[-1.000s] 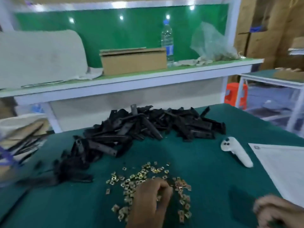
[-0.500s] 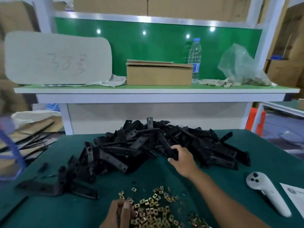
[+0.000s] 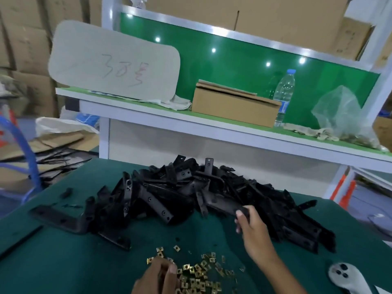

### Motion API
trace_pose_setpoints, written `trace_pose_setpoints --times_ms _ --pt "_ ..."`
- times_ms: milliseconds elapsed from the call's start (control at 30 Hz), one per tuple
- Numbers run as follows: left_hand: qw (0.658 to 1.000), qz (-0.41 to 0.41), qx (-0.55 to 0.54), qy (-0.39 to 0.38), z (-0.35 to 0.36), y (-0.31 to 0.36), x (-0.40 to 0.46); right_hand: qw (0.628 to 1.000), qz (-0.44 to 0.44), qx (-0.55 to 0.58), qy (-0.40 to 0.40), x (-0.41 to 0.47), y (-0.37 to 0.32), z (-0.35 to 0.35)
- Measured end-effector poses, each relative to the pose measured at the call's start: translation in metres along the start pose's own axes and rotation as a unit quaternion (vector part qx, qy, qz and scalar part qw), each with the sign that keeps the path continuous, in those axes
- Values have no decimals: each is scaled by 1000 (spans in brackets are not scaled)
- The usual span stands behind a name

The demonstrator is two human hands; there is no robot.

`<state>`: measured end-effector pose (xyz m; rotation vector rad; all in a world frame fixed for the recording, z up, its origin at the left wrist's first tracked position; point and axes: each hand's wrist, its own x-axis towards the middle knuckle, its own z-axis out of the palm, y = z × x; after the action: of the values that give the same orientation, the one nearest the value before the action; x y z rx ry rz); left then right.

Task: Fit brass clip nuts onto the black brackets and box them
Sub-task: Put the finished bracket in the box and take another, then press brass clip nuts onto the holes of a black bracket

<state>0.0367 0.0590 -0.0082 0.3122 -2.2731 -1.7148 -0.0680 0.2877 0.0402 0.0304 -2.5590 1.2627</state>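
**Right hand on a bracket, left among the nuts**

Far across the green table (image 3: pixel 63 262), a heap of black brackets (image 3: pixel 180 196). On its right near edge, right hand (image 3: pixel 252 228) curled round one bracket (image 3: pixel 224 205). Left hand (image 3: pixel 157 279), cut off near, fingers bent over brass clip nuts (image 3: pixel 199 274); hold unclear. Red scrawl on card (image 3: pixel 114 60), unreadable.
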Motion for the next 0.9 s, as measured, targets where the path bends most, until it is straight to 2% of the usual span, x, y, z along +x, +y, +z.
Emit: trace_pose_setpoints --times_ms 67,133,200,233,300,367,467,533,633,733,900 --pt "998 3 -37 -57 -6 4 -2 995 -78 -43 43 -36 -14 -9" --pt "988 -10 -128 -87 -10 5 -6 971 -190 -130 60 -75 -22 -15" --pt "966 -36 -241 -90 -12 10 -9 925 -306 -220 45 -109 -21 -13" --pt "956 -50 -270 -100 -13 12 -8 906 -351 -236 26 -124 -22 -10" --pt "946 -82 -301 -90 -16 14 -1 891 -392 -223 -47 -141 -25 -2" --pt "945 -96 -311 -34 -20 10 8 894 -366 -229 -122 -140 -26 3" --pt "944 -91 -318 -3 -25 6 12 921 -241 -242 -187 -127 -9 5" --pt "944 -66 -321 -21 -25 5 10 916 -215 -262 -214 -123 7 6" --pt "951 -31 -299 -72 -22 3 4 940 -152 -208 -223 -124 5 6" --pt "948 -11 -293 -120 -16 0 -1 950 -132 -184 -217 -126 2 5" --pt "956 -1 -260 -133 -11 -8 -4 952 -100 -181 -225 -124 -4 1"
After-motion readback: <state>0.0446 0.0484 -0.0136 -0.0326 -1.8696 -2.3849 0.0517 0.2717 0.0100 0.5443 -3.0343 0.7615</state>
